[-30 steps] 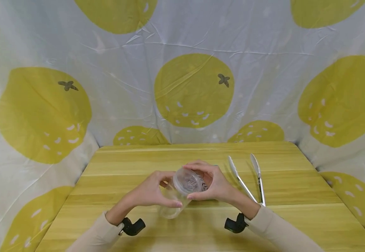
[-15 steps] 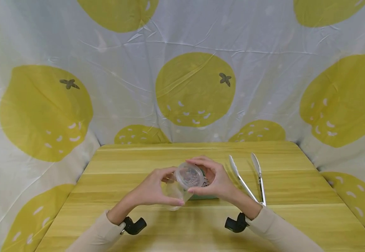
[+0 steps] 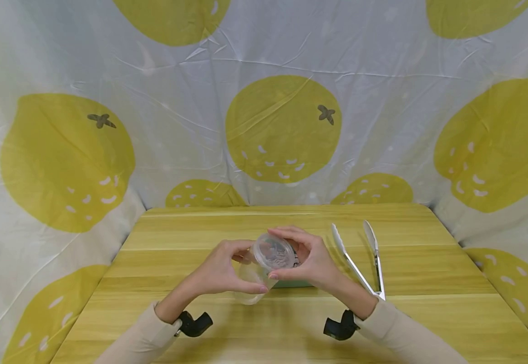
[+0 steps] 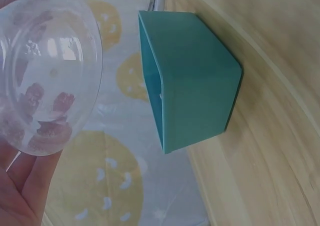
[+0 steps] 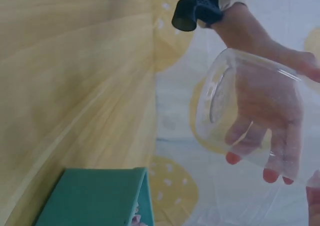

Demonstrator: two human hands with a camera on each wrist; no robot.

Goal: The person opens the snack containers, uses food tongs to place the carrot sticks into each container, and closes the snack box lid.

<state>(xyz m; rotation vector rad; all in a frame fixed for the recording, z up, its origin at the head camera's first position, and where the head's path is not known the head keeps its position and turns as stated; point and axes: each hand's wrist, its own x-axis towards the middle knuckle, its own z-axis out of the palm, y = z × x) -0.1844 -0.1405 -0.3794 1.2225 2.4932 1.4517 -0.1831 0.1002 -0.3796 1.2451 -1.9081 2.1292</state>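
A clear plastic jar point(image 3: 250, 283) is held tilted above the table, its round translucent top point(image 3: 273, 252) facing up and right. My left hand point(image 3: 220, 270) grips the jar's body, fingers curled behind it. My right hand point(image 3: 316, 260) holds the rim of the top between thumb and fingers. Whether that top is a separate lid, I cannot tell. Just behind the hands stands a green box point(image 4: 200, 81), mostly hidden in the head view. Small pinkish-grey pieces point(image 5: 136, 219) show inside it in the right wrist view. In the left wrist view the jar's base point(image 4: 52, 71) looks clear.
Metal tongs point(image 3: 377, 268) lie spread on the wooden table point(image 3: 177, 237), right of the box and close to my right forearm. A white curtain point(image 3: 382, 126) with yellow fruit prints hangs behind and along both sides of the table.
Both hands with the jar have risen slightly from a second ago, uncovering more of the green box's front. The grips look the same, and the tongs lie where they were.
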